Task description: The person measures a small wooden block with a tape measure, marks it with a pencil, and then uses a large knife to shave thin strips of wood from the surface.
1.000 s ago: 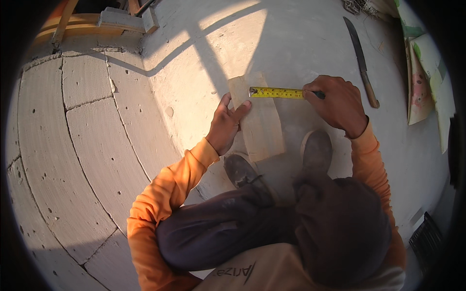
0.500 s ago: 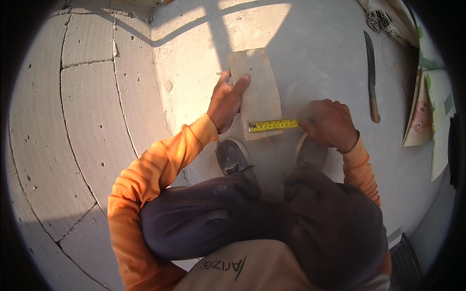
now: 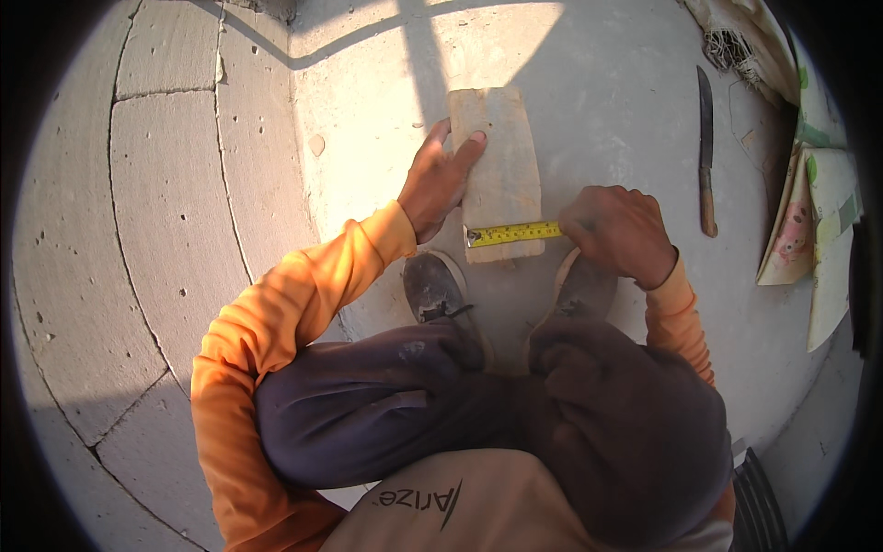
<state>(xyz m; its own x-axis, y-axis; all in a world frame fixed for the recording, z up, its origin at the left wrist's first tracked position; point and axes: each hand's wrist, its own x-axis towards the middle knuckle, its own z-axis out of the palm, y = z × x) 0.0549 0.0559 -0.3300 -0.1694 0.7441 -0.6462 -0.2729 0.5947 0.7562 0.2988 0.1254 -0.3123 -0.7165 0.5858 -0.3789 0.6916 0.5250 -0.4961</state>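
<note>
Your left hand [image 3: 437, 179] is clamped on the pale board [image 3: 501, 152], thumb over its face at the left edge. Your right hand [image 3: 618, 232] is closed around the tape measure [image 3: 515, 234], its case hidden in your fist. A second ago you had the yellow blade across the board's far part, its tip inside the left edge; now it crosses near the close end, tip at that edge. The board is just ahead of your shoes [image 3: 432, 283]. To your right, the knife [image 3: 705, 152] lies on the floor [image 3: 635, 120] as before.
</note>
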